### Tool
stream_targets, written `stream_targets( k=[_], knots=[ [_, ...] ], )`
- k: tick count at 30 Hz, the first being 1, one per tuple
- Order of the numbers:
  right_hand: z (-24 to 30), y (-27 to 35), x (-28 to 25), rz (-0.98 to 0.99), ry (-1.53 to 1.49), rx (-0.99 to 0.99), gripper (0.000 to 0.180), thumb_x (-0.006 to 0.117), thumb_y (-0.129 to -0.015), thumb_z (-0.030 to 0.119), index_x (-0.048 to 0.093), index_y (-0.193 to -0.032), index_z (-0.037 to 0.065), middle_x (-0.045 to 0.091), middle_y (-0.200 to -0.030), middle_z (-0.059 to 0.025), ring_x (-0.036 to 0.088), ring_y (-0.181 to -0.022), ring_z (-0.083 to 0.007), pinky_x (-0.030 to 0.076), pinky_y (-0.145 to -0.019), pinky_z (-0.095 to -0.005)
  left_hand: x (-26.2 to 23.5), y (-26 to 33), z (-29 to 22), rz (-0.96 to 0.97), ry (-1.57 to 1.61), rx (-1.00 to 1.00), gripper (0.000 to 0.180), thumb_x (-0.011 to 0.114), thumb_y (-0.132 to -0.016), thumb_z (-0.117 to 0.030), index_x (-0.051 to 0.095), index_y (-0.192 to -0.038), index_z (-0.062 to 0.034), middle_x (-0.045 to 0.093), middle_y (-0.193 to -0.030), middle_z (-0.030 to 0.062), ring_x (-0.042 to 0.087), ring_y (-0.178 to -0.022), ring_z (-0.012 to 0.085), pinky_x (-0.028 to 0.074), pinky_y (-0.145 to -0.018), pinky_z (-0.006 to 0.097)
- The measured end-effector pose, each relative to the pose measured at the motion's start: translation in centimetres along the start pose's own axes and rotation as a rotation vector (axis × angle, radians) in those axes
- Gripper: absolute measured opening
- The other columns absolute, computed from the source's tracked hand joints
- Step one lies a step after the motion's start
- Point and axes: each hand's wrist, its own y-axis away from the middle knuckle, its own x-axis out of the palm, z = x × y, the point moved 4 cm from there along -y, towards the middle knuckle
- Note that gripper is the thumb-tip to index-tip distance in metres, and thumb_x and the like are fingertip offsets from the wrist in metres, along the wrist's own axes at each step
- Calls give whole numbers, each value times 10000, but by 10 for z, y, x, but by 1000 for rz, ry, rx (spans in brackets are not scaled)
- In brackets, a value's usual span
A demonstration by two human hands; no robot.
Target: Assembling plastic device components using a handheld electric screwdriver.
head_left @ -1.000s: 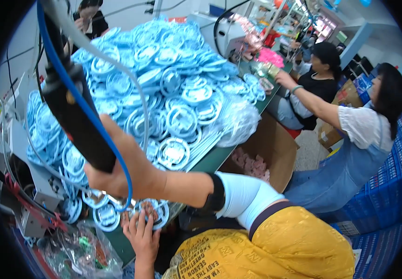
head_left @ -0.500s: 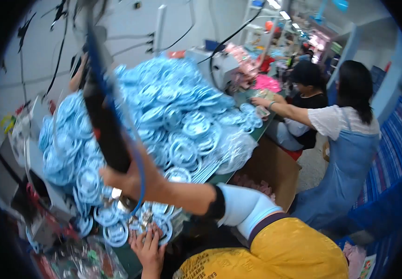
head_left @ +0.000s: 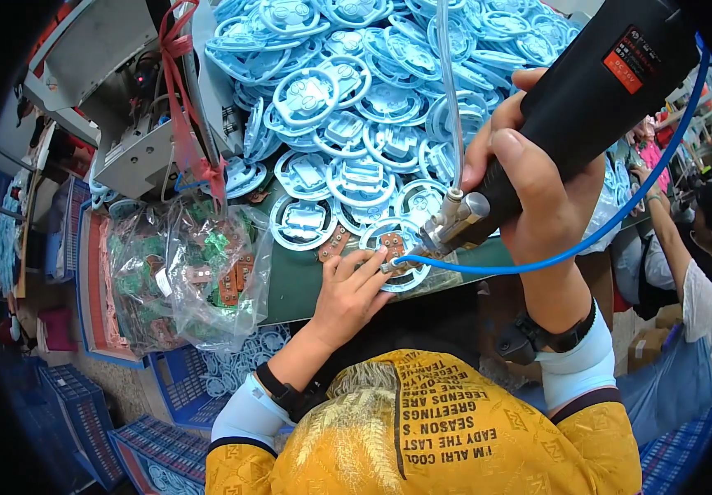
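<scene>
Head view: 1 black power tool (head_left: pixel 595 107) grasped in the fingers of the right hand (head_left: pixel 549 181), long axis slanting down-left to 1 pale-blue ring part (head_left: pixel 409 281) on the green worktop (head_left: pixel 294 285), the nearer left hand (head_left: pixel 347 293) touching it with outstretched fingers, heaped blue parts (head_left: pixel 372 82) beyond, blue crates (head_left: pixel 75 417) alongside.

We see a yellow shirt (head_left: pixel 446 450) bearing dark lettering (head_left: pixel 442 412); beyond the shirt's dark sleeve trim (head_left: pixel 591 407) come pale blue undersleeves (head_left: pixel 578 371), then, farther from the shirt, black wrist straps (head_left: pixel 574 334) carrying dark blocks (head_left: pixel 519 340).
</scene>
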Motion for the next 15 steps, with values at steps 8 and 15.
stream_targets(
  k=[8, 15],
  knots=[
    [0, 4, 4, 12, 9, -19, 460, 616, -837, 71, 446, -1247, -49, 554, -774, -95, 622, -609, -194, 522, -589, -320, -3, -3, -1, 14, 27, -17, 350, 809, -657, -161, 696, -979, -83, 610, -1306, 54, 552, -1139, 216, 355, -914, 410],
    [-7, 10, -1, -3, -52, -9, 405, 608, -829, 67, 453, -1196, -4, 537, -776, -95, 594, -591, -193, 513, -569, -312, -1, -6, 0, 19, 35, -26, 435, 818, -647, -171, 689, -1052, -77, 626, -1267, 44, 560, -1099, 221, 358, -911, 406]
  ],
)
